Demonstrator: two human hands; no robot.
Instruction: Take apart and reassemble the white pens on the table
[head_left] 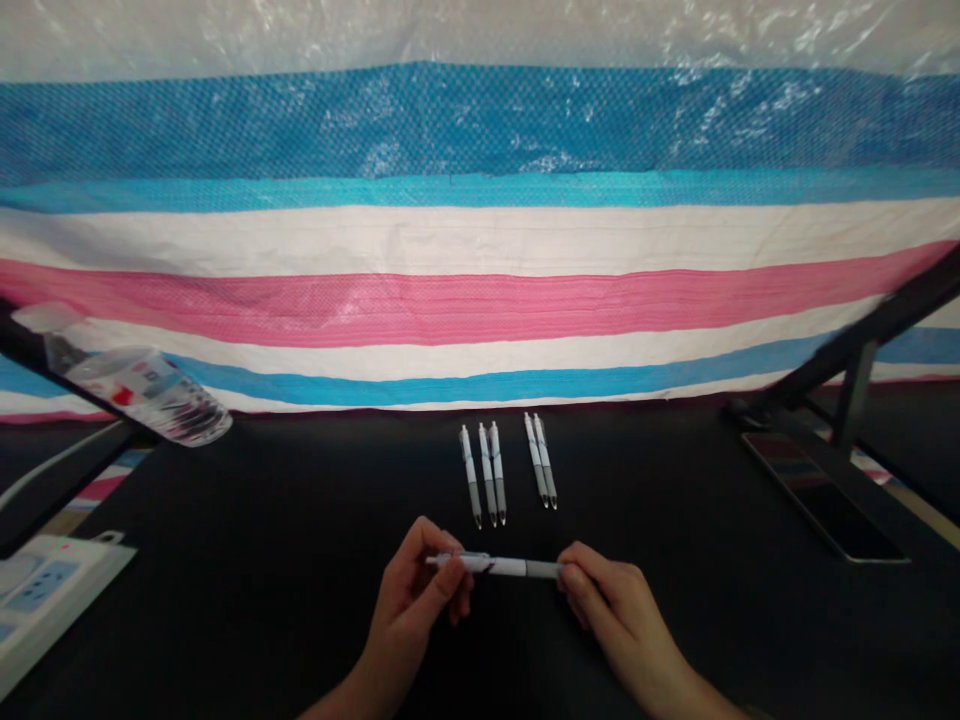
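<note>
A white pen with a grey grip (510, 566) lies level between my two hands, above the black table (262, 560). My left hand (424, 585) pinches its clip end between thumb and fingers. The tip end is closed in the fingers of my right hand (607, 600), which hide the point. Beyond the hands, similar pens lie on the table with their tips toward me: a group of three (491, 475) in the middle and a pair (541, 462) a little to its right.
A clear plastic bottle (157, 395) leans at the left, above a white power strip (52, 600). On the right, a dark phone (821, 495) lies beside a black metal support (847, 370). A striped plastic sheet (480, 305) hangs behind the table.
</note>
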